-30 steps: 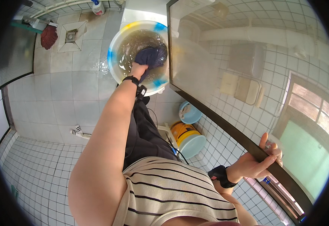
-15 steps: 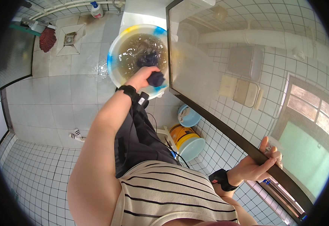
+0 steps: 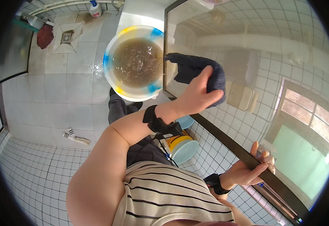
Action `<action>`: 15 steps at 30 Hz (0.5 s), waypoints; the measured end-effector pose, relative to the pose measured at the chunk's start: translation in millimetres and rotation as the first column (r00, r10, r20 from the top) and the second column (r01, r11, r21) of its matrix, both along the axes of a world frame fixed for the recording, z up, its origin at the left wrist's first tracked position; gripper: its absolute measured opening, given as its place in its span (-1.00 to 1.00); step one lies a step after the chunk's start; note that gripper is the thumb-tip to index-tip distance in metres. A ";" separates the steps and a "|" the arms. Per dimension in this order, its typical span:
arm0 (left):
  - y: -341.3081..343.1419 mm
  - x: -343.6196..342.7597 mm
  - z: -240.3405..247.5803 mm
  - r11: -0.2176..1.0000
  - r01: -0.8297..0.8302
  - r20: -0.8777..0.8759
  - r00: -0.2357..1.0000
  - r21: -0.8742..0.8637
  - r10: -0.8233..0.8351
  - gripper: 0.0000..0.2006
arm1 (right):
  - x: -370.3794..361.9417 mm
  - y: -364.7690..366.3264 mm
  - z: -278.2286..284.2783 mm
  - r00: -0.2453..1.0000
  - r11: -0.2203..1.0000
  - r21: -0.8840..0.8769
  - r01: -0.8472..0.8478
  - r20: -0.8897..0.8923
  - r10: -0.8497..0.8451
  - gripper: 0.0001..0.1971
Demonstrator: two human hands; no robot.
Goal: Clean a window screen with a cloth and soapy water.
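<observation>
My left hand (image 3: 196, 94) is spread over a dark navy cloth (image 3: 194, 67), thumb and fingers on it, against the upper part of a large see-through panel, which looks like a window screen. The cloth trails toward the panel's left edge. At lower right, my right hand (image 3: 243, 173) is closed around the panel's dark frame (image 3: 228, 139), its fingertips showing through on the other side. Left of the panel stands a round basin (image 3: 112, 81), white with blue and yellow patches, filled with murky, rippling water.
Below the panel sit a light blue tub (image 3: 185, 121) and a yellow bucket (image 3: 177, 141). White striped socks (image 3: 77, 138) lie on the tiled floor. A pump bottle (image 3: 95, 9), a floor drain (image 3: 66, 37) and a dark red mop head (image 3: 45, 36) are farther off.
My left hand has lifted the dark cloth out of the basin water and carried it right, onto the panel. My right hand keeps its hold on the frame.
</observation>
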State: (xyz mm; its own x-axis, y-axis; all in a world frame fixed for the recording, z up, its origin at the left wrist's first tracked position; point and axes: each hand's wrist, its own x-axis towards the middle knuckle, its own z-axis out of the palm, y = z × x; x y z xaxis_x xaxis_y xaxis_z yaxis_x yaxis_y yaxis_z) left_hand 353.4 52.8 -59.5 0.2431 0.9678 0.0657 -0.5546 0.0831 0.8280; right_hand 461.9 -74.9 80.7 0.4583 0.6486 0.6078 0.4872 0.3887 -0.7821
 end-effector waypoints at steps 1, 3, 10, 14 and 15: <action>3.1 1.7 10.4 1.000 0.022 0.074 0.997 0.008 -0.023 -0.74 | -1.0 0.3 0.3 1.000 1.000 -0.004 -0.001 -0.003 0.001 -0.80; 11.4 3.3 25.3 0.996 -0.041 0.040 0.998 0.077 0.038 -0.73 | -0.7 0.1 0.7 1.000 1.000 -0.003 -0.003 -0.006 0.003 -0.80; 68.6 29.1 0.8 1.000 0.006 0.000 1.000 0.024 -0.006 -0.80 | -3.4 5.2 1.7 1.000 1.000 -0.019 0.022 -0.008 -0.022 -0.90; 96.9 43.1 -58.1 0.989 -0.083 0.098 0.991 -0.125 0.095 -0.80 | -0.3 3.5 2.0 1.000 1.000 -0.026 0.010 -0.001 -0.010 -0.91; 102.5 46.1 -79.1 0.978 -0.042 0.157 0.985 -0.204 0.075 -0.81 | -0.9 4.1 2.6 1.000 1.000 -0.025 0.006 -0.003 -0.006 -0.91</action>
State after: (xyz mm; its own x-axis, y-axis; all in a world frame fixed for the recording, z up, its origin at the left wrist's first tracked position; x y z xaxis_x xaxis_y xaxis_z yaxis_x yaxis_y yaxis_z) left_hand 399.5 155.3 -138.7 0.1872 0.9776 -0.0960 -0.6893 0.2004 0.6962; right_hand 461.0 -70.8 83.3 0.4641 0.6608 0.5899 0.4873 0.3657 -0.7930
